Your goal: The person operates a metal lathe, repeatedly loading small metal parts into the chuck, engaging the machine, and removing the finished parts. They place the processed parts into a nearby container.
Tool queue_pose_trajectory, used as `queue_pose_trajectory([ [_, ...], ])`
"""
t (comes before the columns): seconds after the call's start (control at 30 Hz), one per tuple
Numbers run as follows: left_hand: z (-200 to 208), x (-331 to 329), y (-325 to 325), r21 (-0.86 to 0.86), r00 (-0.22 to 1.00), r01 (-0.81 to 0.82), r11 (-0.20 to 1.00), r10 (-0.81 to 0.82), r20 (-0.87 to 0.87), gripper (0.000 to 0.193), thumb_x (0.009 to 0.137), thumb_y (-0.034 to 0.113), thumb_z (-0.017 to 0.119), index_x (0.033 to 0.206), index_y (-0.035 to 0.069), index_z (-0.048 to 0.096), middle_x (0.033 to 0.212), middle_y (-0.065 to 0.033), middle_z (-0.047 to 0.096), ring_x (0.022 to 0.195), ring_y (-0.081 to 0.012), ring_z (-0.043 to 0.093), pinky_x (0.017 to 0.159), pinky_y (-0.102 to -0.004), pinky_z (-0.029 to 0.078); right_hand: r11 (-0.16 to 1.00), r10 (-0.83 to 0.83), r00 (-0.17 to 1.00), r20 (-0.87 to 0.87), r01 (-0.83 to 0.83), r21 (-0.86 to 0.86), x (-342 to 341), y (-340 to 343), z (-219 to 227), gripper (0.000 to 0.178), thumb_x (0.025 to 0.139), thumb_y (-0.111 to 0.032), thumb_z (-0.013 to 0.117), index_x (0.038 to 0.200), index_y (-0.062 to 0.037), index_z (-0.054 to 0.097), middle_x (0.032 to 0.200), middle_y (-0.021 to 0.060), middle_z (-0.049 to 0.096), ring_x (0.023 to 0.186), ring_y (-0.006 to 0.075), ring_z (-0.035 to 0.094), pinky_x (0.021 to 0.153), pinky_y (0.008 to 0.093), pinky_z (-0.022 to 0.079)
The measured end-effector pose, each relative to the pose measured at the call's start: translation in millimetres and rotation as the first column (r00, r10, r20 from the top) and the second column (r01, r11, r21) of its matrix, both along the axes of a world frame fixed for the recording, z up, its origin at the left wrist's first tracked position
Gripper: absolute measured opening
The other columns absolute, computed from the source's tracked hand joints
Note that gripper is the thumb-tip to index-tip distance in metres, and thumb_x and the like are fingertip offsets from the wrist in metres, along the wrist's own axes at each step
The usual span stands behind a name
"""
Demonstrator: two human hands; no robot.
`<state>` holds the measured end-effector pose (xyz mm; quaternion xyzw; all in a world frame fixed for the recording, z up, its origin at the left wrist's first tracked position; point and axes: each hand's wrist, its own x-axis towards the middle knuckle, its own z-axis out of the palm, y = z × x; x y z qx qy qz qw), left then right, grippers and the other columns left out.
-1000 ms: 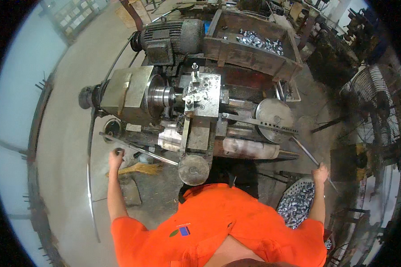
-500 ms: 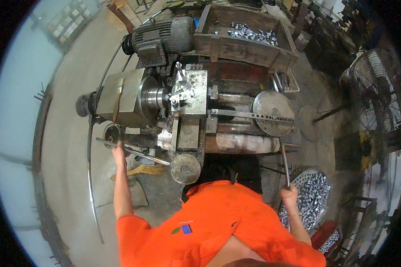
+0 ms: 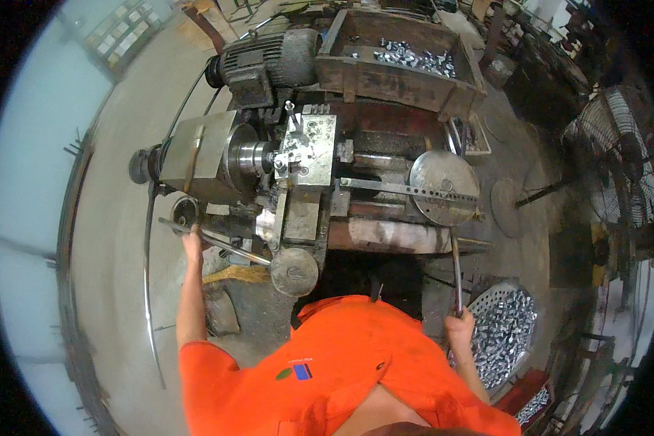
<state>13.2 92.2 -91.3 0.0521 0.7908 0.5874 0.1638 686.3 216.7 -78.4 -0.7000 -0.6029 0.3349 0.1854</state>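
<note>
My left hand [image 3: 192,243] is closed round a metal lever rod [image 3: 243,252], which runs to a round hub disc [image 3: 293,273] at the front of the lathe. To the right, my right hand [image 3: 459,328] grips an upright lever handle [image 3: 456,272] below a large steel disc [image 3: 437,174]. Between them, the tool block [image 3: 320,138] sits close beside the spindle chuck [image 3: 250,158]. A perforated flat bar [image 3: 407,189] stretches from the carriage across the large disc. Whatever sits in the chuck is too small to make out.
Behind the lathe stand an electric motor [image 3: 269,62] and a wooden box [image 3: 392,83] with small shiny metal parts. A perforated basket [image 3: 487,294] of similar parts is beside my right arm. A brush [image 3: 194,160] lies on the headstock; a fan [image 3: 610,160] stands at right.
My right hand has shifted slightly left and down with its lever, whose lower end has swung left. The tool block sits marginally further left; my left hand keeps its grip on the rod.
</note>
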Motion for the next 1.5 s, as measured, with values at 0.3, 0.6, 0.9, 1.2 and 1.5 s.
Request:
queue_pose_trajectory([
  [0.3,-3,-16,-10,-0.218,0.998,0.063,0.974,-0.057,0.037,0.032,0.084,0.032,0.053,0.090,0.000,0.051,0.060,-0.0075,0.053,0.043,-0.0227,0.056,0.038,-0.0329,0.050,0.961,0.067,0.866,0.496,-0.189,0.200,85,77,-12,0.032,0.063,-0.019,0.059,0.091,-0.0024,0.060,0.076,0.0207,0.060,0.068,0.0359,0.059,0.062,0.0446,0.046],
  [0.6,13,5,-33,0.006,0.936,0.232,0.973,-0.225,0.272,0.062,0.086,0.057,0.046,0.110,0.001,0.050,0.080,-0.0110,0.062,0.066,-0.0222,0.063,0.064,-0.0341,0.052,0.920,-0.226,0.586,0.778,-0.135,0.369,93,201,9,0.054,0.059,-0.017,0.058,0.113,-0.0079,0.056,0.104,0.0162,0.058,0.094,0.0361,0.055,0.079,0.0465,0.043],
  [0.9,-83,-5,-45,-0.893,0.690,0.246,0.376,-0.715,-0.111,0.059,0.080,0.054,0.054,0.102,-0.001,0.058,0.097,-0.0225,0.062,0.092,-0.0377,0.059,0.076,-0.0446,0.048,0.762,0.192,0.876,0.442,-0.417,0.496,-38,174,83,0.055,0.061,-0.013,0.056,0.115,-0.0039,0.055,0.122,0.0207,0.050,0.111,0.0367,0.048,0.094,0.0399,0.039],
  [1.2,-203,21,-53,-0.793,0.651,-0.106,0.600,-0.561,-0.512,0.035,0.076,0.038,0.061,0.093,0.008,0.061,0.085,-0.0139,0.064,0.077,-0.0344,0.063,0.065,-0.0464,0.051,0.154,0.620,0.637,0.458,-0.671,0.725,-167,140,245,0.042,0.052,-0.011,0.060,0.093,-0.0014,0.062,0.088,0.0132,0.060,0.073,0.0294,0.057,0.066,0.0368,0.047],
  [1.5,-141,8,-37,-0.987,0.621,0.113,0.110,-0.784,-0.016,0.038,0.082,0.040,0.052,0.094,0.005,0.060,0.095,-0.0195,0.063,0.089,-0.0363,0.061,0.077,-0.0446,0.049,-0.358,0.708,0.319,0.630,-0.607,0.709,-226,71,331,0.024,0.061,-0.009,0.059,0.083,0.0017,0.063,0.078,0.0117,0.060,0.063,0.0226,0.057,0.059,0.0335,0.049],
])
